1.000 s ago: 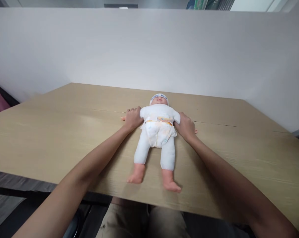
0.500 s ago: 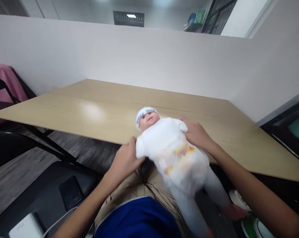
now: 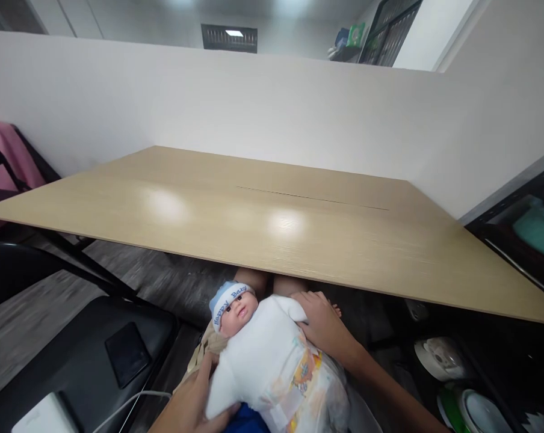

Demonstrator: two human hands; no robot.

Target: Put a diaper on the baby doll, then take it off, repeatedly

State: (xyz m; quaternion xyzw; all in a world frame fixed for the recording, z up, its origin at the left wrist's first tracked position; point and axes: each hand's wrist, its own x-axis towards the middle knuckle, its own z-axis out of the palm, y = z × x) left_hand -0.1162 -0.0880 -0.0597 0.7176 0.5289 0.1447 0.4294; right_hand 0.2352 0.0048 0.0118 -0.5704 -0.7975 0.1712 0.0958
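A baby doll (image 3: 258,355) lies face up across my lap, its head toward the table and its legs toward me. It wears a blue and white cap (image 3: 229,304) lettered "Happy Baby", a white short-sleeved top and a printed diaper (image 3: 306,376). My left hand (image 3: 204,385) wraps the doll's sleeve and arm at the left, its fingers partly hidden under the cloth. At the other shoulder, my right hand (image 3: 319,319) grips the doll's arm, and the doll's small fingers poke out beyond it. The doll's legs run to the bottom edge of the view.
A wooden table (image 3: 209,204) spans the space ahead, its front edge just beyond the doll. At left, a black chair seat (image 3: 86,343) bears a phone (image 3: 127,355) and a white box-like device (image 3: 44,415) with a cable. White and green items (image 3: 470,409) sit low at right.
Both hands have brought the doll down and toward me, from above the table's front edge onto my lap. The doll has also shifted left.
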